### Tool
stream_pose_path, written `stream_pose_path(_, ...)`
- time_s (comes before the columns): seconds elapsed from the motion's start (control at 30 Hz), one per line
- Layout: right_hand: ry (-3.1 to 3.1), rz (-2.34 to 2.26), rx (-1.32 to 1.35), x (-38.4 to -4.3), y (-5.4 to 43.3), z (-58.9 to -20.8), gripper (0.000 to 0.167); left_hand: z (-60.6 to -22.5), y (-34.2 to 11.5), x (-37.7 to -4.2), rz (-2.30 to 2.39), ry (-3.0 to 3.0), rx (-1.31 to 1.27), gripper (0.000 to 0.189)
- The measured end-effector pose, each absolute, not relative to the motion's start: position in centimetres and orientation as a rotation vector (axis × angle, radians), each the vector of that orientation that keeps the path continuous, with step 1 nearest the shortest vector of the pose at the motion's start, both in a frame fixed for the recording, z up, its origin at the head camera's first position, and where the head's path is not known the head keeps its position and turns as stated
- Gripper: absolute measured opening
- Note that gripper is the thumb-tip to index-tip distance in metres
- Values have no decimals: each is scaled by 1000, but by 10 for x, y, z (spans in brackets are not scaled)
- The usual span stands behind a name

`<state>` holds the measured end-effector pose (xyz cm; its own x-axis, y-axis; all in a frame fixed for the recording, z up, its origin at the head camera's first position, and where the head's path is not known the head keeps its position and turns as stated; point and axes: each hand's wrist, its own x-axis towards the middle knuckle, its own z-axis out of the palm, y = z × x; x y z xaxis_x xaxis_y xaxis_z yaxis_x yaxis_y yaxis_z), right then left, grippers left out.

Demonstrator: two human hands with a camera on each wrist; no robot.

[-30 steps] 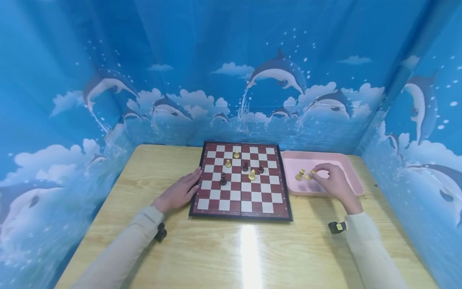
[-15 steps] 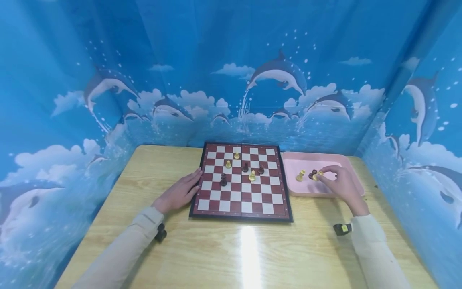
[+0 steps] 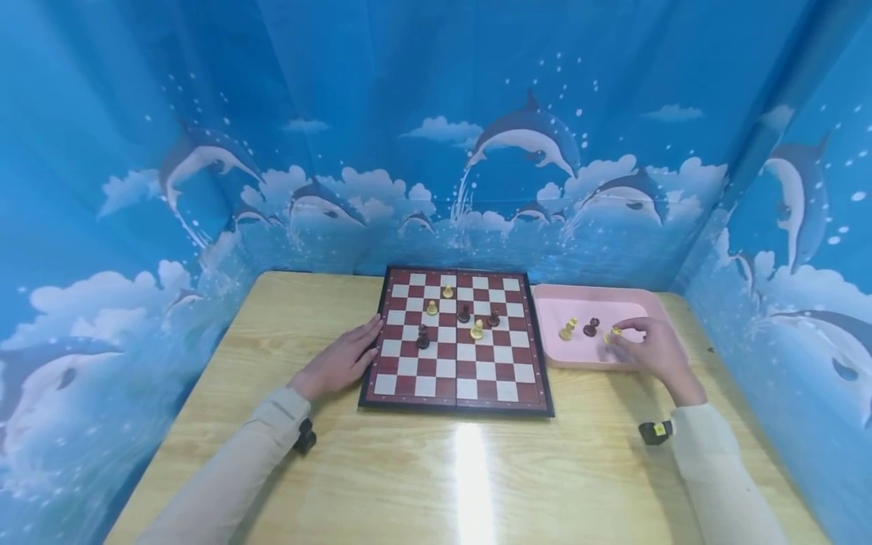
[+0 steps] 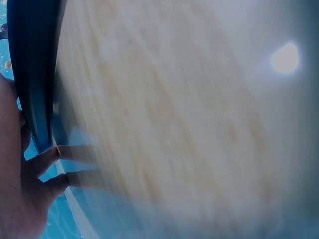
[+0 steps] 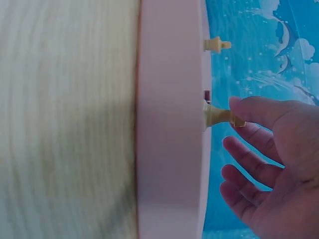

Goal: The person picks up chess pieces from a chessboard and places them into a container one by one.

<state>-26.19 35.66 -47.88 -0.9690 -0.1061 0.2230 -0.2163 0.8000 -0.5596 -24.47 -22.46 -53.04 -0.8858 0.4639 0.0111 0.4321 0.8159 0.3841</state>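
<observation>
My left hand point(image 3: 338, 360) lies along the left edge of the chessboard point(image 3: 417, 387), its fingers straight and touching the frame. In the left wrist view, that hand's fingertips point(image 4: 46, 158) meet the board's dark side. Over the pink tray point(image 3: 676, 350), my right hand point(image 3: 655, 351) pinches the top of a gold chess piece point(image 5: 218, 116) between thumb and index finger; the other fingers are spread loosely. The piece stands upright in the tray. Left of it there, a dark chess piece point(image 3: 591, 327) and another gold chess piece point(image 3: 568, 328) stand.
On the board are three gold pieces, including a larger one point(image 3: 477, 330), and three dark pieces, one of them a tall piece point(image 3: 423, 337) left of centre. The wooden table point(image 3: 381, 469) extends in front. A dolphin-print curtain point(image 3: 436, 151) encloses the back and sides.
My right hand has shifted rightward in the tray with the gold piece in its pinch. The dark piece, formerly hidden, now shows between the gold ones. My left hand stays put.
</observation>
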Motion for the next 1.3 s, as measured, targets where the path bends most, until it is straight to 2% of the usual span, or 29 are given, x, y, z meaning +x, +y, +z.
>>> stream_pose_path(0.57, -2921, 924, 122, -263, 358, -492, 32, -530, -226, -243, 589, 2897, 716, 61)
stream_pose_path(1.3, -2892, 963, 162, -261, 353, -494, 28, -529, -225, -241, 587, 2908, 730, 61)
